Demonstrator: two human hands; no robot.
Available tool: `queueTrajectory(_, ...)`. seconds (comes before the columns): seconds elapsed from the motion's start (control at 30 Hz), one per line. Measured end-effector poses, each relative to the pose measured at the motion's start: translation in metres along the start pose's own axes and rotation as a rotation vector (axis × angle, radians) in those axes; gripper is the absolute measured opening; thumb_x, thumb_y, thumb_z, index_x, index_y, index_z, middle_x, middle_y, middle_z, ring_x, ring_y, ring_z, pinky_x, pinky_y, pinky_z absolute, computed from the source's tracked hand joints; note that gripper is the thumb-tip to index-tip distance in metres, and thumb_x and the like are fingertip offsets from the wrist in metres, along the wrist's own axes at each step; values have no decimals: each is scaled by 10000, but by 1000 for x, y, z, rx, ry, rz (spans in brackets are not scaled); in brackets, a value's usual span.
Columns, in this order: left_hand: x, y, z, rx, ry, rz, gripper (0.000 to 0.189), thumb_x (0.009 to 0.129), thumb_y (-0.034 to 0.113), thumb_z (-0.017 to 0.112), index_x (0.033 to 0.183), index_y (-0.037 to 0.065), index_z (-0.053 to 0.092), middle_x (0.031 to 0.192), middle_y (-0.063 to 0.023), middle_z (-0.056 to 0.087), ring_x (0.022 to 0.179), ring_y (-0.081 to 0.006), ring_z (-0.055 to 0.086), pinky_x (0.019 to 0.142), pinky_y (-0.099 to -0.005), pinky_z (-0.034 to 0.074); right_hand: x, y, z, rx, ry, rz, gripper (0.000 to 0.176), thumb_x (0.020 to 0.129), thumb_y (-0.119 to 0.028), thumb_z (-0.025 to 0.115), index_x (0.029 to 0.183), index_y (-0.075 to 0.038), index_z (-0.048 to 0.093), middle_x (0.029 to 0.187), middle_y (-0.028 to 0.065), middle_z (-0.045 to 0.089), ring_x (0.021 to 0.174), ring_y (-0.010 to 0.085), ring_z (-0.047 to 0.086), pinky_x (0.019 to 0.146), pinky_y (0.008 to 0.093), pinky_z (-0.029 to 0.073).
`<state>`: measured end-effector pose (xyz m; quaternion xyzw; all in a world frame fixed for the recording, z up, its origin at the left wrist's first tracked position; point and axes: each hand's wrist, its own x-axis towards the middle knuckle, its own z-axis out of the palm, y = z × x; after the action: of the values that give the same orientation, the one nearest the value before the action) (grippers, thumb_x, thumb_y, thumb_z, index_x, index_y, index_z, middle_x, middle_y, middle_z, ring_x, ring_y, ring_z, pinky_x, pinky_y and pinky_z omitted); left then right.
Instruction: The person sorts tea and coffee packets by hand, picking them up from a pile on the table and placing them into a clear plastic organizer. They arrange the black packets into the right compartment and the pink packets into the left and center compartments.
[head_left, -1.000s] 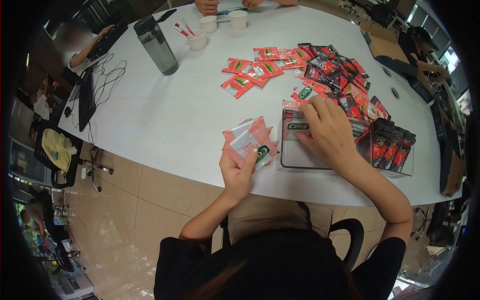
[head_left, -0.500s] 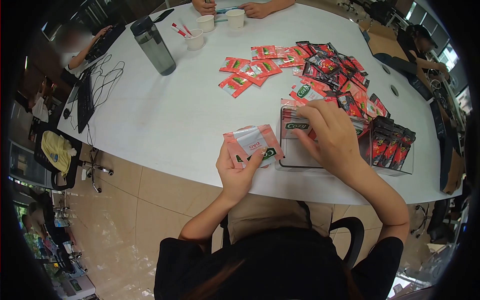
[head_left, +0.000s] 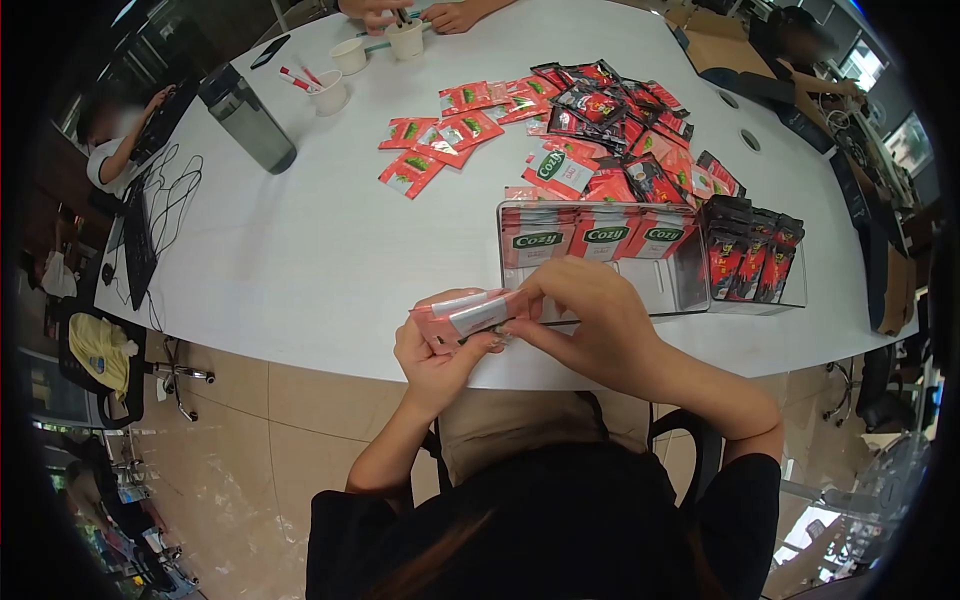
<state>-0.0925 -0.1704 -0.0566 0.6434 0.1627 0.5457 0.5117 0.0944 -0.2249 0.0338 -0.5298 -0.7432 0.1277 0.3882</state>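
Pink and white sachets (head_left: 470, 315) are held in my left hand (head_left: 437, 362) near the table's front edge. My right hand (head_left: 598, 318) pinches the right end of these sachets between thumb and fingers. Just beyond, a clear plastic box (head_left: 685, 290) stands on the table. Its left part has three upright groups of pink Cozy sachets (head_left: 606, 236) along the back; its right part has rows of black and red sachets (head_left: 758, 262). Behind the box lies a loose pile of black and red sachets (head_left: 600, 105), with pink sachets (head_left: 465, 132) scattered to its left.
A grey bottle (head_left: 250, 122) stands on the white table (head_left: 290, 250) at left. Paper cups (head_left: 328, 94) are at the back, by another person's hands (head_left: 455, 15). A keyboard (head_left: 140, 240) and cables lie on the left; cardboard boxes (head_left: 715, 45) are at the back right.
My right hand has moved from the box to the sachets in my left hand and grips their end. The sachets are now tilted more edge-on. The whole view has shifted.
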Motion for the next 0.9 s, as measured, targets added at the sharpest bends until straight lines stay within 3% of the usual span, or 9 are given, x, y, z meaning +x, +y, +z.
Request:
queueTrajectory(0.03, 0, -3, -1, 76, -32, 45, 385, 841, -54, 655, 1176, -77, 467, 1127, -191, 608, 974, -250, 660, 730, -344, 606, 0, 1, -4, -6, 13, -5, 212, 737, -142, 763, 863, -87, 602, 731, 21, 591, 707, 225, 575, 620, 350, 430)
queueTrajectory(0.13, 2, 8, 9, 45, 3, -77, 326, 838, -95, 624, 1131, -81, 481, 1105, -197, 609, 959, -263, 661, 770, -372, 591, 0, 3, -19, 25, 67, 20, 192, 763, -120, 747, 900, -73, 622, 785, 29, 634, 727, 199, 611, 629, 326, 453)
queueTrajectory(0.33, 11, 3, 11, 2, -12, 59, 276, 866, -110, 530, 1124, -44, 456, 926, -187, 600, 783, -259, 680, 693, -363, 610, -7, 13, -61, 138, 242, 171, 150, 811, -58, 705, 950, -35, 653, 862, 11, 685, 774, 80, 636, 647, 236, 444)
queueTrajectory(0.43, 8, 4, 11, -72, 6, 79, 301, 822, -161, 565, 1098, -83, 476, 1061, -201, 520, 887, -320, 674, 744, -418, 611, -10, 14, -80, 131, 315, 248, 143, 803, -41, 696, 944, -33, 674, 868, 17, 685, 774, 88, 629, 645, 223, 435)
queueTrajectory(0.53, 8, 5, 14, 83, 80, 114, 332, 828, -143, 576, 1107, -6, 459, 916, -172, 573, 758, -262, 677, 636, -344, 598, -15, 20, -89, -36, 288, 205, 162, 788, -33, 696, 949, -31, 676, 882, 15, 688, 801, 88, 626, 644, 224, 435)
queueTrajectory(0.73, 0, 2, 5, 233, 104, 158, 445, 745, -141, 687, 1098, 8, 460, 1007, -132, 542, 770, -231, 665, 615, -330, 594, -17, 34, -78, -247, 132, 83, 192, 778, -23, 685, 964, -69, 672, 891, 44, 675, 848, 189, 611, 697, 309, 477)
queueTrajectory(0.83, -8, -9, 3, 198, 240, 128, 527, 691, -87, 787, 1135, -8, 514, 1055, -131, 607, 920, -185, 642, 764, -299, 543, -12, 40, -67, -343, 51, -25, 185, 773, -33, 683, 951, -74, 659, 858, 45, 653, 840, 225, 590, 719, 347, 480)
queueTrajectory(0.9, -3, -2, 7, 213, 235, 176, 552, 682, -73, 801, 1147, -6, 511, 1058, -123, 608, 928, -170, 625, 783, -290, 532, -9, 47, -61, -430, 12, -111, 222, 747, -33, 684, 959, -80, 641, 828, 28, 630, 841, 220, 575, 738, 366, 473)
